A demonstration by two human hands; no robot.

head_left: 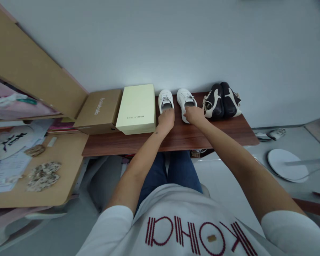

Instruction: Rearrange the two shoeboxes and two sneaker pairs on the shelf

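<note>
Two white sneakers stand apart on a dark reddish-brown wooden shelf point(202, 140), toes toward the wall. My left hand point(166, 120) is closed on the heel of the left white sneaker point(165, 97); the hand covers its back end. With fingers at the heel opening, my right hand point(194, 114) grips the right white sneaker point(185, 96). A pair of black-and-cream sneakers point(216, 101) sits just right of my right hand. Left of my left hand lies a pale yellow shoebox point(137, 103) with its lid on.
A brown cardboard box point(101, 110) adjoins the yellow one. At far left a wooden desk point(69, 156) carries a cap point(14, 140), papers and patterned scrunchies point(44, 176). On the floor at right are a round white base point(286, 165) and other shoes point(276, 134).
</note>
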